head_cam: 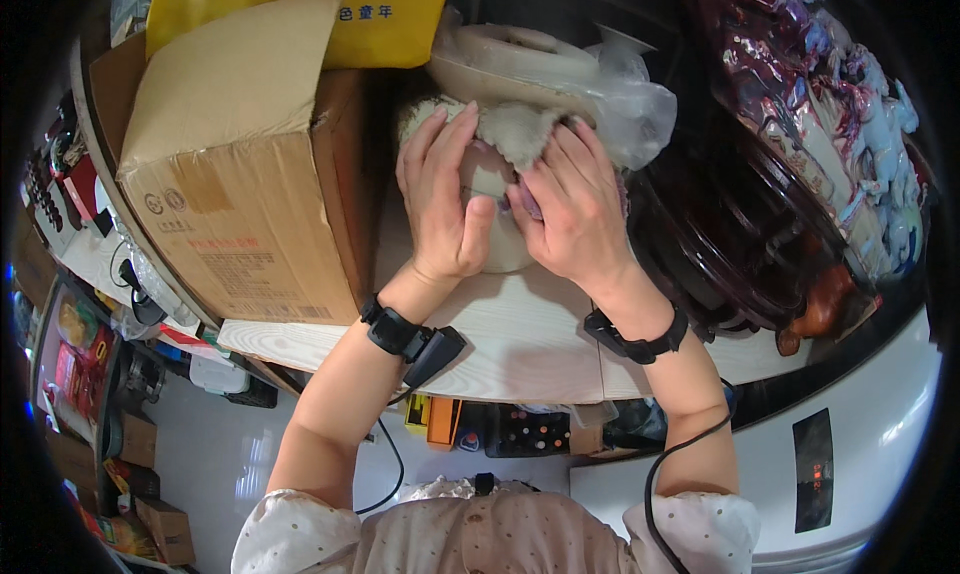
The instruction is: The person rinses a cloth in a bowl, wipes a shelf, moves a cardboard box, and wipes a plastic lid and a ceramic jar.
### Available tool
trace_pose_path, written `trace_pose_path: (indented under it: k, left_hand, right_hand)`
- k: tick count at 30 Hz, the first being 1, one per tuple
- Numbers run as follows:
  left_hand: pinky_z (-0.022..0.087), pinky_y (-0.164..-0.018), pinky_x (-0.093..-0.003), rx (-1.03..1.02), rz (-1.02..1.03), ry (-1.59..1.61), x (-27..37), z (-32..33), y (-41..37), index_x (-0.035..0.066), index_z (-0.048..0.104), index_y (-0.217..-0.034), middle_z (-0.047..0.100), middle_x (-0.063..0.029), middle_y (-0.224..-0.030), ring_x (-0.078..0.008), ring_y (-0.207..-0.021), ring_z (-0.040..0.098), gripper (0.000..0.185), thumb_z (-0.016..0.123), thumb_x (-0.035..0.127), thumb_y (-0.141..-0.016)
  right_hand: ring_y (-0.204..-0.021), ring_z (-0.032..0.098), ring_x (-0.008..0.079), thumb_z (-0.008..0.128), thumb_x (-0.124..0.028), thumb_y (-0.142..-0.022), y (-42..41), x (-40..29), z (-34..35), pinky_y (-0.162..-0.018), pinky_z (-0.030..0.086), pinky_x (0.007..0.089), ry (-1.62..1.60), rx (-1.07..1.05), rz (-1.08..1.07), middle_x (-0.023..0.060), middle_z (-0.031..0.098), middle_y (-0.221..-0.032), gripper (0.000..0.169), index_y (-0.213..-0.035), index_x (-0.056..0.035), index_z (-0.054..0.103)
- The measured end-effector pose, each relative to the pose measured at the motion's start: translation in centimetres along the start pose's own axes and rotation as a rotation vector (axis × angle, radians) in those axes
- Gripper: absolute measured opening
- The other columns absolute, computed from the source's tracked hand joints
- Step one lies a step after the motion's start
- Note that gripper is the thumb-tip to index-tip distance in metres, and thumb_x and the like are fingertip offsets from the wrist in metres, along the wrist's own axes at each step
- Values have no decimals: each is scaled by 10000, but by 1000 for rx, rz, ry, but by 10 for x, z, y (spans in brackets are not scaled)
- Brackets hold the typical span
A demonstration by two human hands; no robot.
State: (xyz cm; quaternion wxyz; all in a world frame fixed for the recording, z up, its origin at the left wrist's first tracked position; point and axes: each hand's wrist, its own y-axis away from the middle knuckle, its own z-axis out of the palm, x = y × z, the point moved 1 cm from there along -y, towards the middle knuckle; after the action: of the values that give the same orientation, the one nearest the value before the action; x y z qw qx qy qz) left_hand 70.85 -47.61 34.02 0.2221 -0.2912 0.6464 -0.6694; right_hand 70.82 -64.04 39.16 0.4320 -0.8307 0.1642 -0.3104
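A rounded, pale object (504, 236), perhaps a ceramic pot, stands on the light wood-grain shelf between my hands. My left hand (446, 195) lies along its left side with the fingers extended and the thumb apart; it holds nothing. My right hand (574, 199) has its bent fingers on a worn grey-beige cloth (517, 131), pressed against the upper right of the pale object. Some purple cloth (531, 201) shows beneath that hand. The fingertips of the right hand are partly hidden in the cloth. Both wrists carry black strapped devices.
A tall open cardboard box (240, 221) stands at the left, before a yellow bag (375, 19). A pale round vessel (517, 60) in clear plastic lies behind my hands. At the right are a dark carved wooden stand (735, 236) and a glossy ornate sculpture (862, 139). Cables hang from both wrist devices.
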Motion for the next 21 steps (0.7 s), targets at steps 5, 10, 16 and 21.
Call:
trace_pose_path:
  k: [5,10,16,21]
  left_hand:
    - [228,-1132,-485,14,-3,-1,0,-4,-1,-9,447,-1392,492,-164,-1441,-377,-1341,385,669,354,524,-999]
    - [245,-1119,-491,12,21,13,3,1,-1,-19,461,-1378,490,-175,-1428,-381,-1324,397,687,370,539,-988]
    - [243,-1113,-503,48,-23,12,0,1,2,-23,461,-1381,504,-199,-1387,-391,-1326,395,722,368,570,-979]
    - [232,-1125,-501,-8,-31,-50,-3,-5,3,-12,421,-1415,469,-168,-1453,-383,-1344,379,725,364,567,-983]
  right_hand:
    - [-1179,531,413,670,-232,-841,5,21,-16,-1052,386,567,125,-14,10,187,612,-1187,351,-1132,-36,651]
    - [-1229,514,364,672,-270,-829,-24,21,-17,-1095,361,518,151,-58,-96,161,610,-1225,359,-1088,-21,665]
    - [-1229,524,291,680,-253,-817,-49,13,-10,-1111,358,455,98,-94,-189,114,631,-1202,350,-1078,-21,677]
    - [-1205,538,325,669,-340,-822,-14,34,-34,-1091,376,481,182,-212,-171,116,642,-1185,388,-1052,-28,693]
